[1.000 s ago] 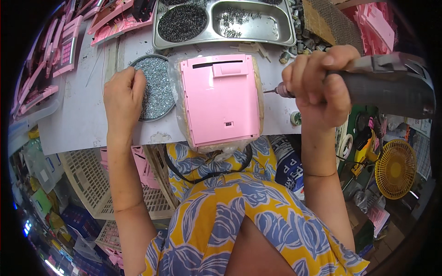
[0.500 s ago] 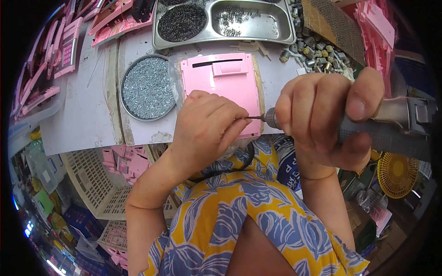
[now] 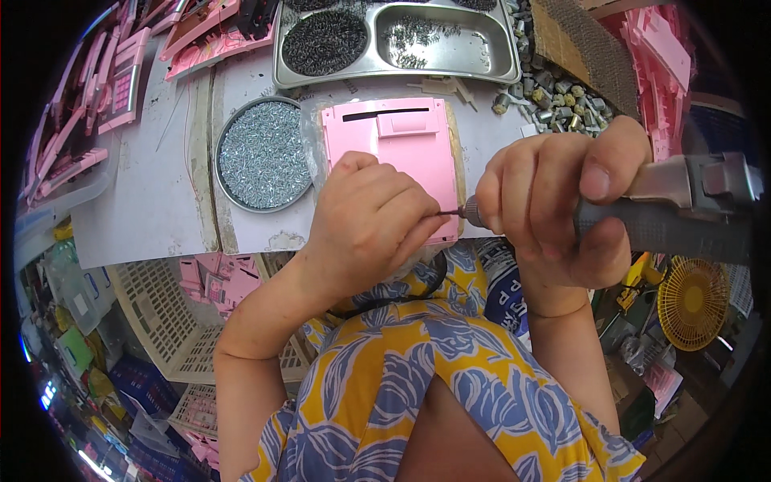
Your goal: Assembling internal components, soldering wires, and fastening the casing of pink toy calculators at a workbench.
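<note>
My right hand [image 3: 554, 201] is wrapped round a grey electric screwdriver [image 3: 671, 229], which lies nearly level and points left. Its thin bit reaches the pinched fingertips of my left hand [image 3: 365, 217]. Whatever sits between those fingertips is too small to make out. Both hands are over the lower part of a flat pink plastic housing [image 3: 426, 157], which has a dark slot and a raised piece near its far edge. Clear plastic film shows along the housing's left side. To the left, small silvery screws [image 3: 261, 157] fill a round dish [image 3: 269, 210].
Beyond the housing stands a metal compartment tray [image 3: 401, 78] with small dark coiled pieces [image 3: 325, 42]. Small metal cylinders [image 3: 562, 100] lie beside cardboard [image 3: 590, 56] at far right. Pink parts [image 3: 124, 80] pile up at left. A plastic basket [image 3: 152, 321] sits below the table edge.
The view has shifted slightly. The screwdriver and my right hand have tilted a little, and the bit still meets my left fingertips. Both hands keep their grip.
</note>
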### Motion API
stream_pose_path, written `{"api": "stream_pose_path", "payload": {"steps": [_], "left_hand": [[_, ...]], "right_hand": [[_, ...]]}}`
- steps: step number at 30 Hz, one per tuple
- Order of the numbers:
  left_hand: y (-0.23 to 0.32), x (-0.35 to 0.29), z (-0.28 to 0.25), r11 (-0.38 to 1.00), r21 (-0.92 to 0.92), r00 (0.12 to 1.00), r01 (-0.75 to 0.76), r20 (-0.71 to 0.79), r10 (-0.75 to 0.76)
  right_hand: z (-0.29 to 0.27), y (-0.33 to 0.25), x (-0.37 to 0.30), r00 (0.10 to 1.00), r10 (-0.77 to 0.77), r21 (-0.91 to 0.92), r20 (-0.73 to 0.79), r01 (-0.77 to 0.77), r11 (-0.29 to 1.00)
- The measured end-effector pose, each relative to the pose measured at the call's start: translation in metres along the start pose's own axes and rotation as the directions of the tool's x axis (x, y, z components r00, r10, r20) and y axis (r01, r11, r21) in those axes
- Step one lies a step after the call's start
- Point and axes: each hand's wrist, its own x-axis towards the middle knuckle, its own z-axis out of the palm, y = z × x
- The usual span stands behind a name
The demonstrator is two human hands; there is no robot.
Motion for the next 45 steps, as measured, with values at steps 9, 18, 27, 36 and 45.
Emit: {"api": "stream_pose_path", "payload": {"steps": [9, 18, 27, 36, 45], "left_hand": [[-0.006, -0.003, -0.004, 0.979, -0.156, 0.991, 0.134, 0.016, -0.133], [-0.034, -0.003, 0.001, 0.980, -0.062, 0.978, 0.189, 0.101, -0.182], [-0.038, -0.005, -0.001, 0.965, -0.174, 0.980, 0.198, 0.067, -0.189], [-0.031, -0.008, 0.003, 0.989, -0.087, 0.980, 0.118, -0.150, -0.130], [-0.038, -0.027, -0.028, 0.937, 0.186, 0.926, 0.296, -0.297, -0.234]], "right_hand": [[-0.015, 0.006, 0.005, 0.998, -0.051, 0.051, 0.023, 0.049, 0.997], [-0.064, 0.065, 0.049, 0.964, -0.218, -0.117, -0.153, 0.201, 0.972], [-0.057, 0.084, 0.050, 0.967, -0.202, -0.274, -0.156, 0.154, 0.949], [-0.004, 0.022, 0.040, 0.993, -0.047, -0.009, 0.112, 0.048, 0.999], [0.010, 0.056, 0.062, 0.988, -0.089, -0.035, 0.130, 0.094, 0.995]]}}
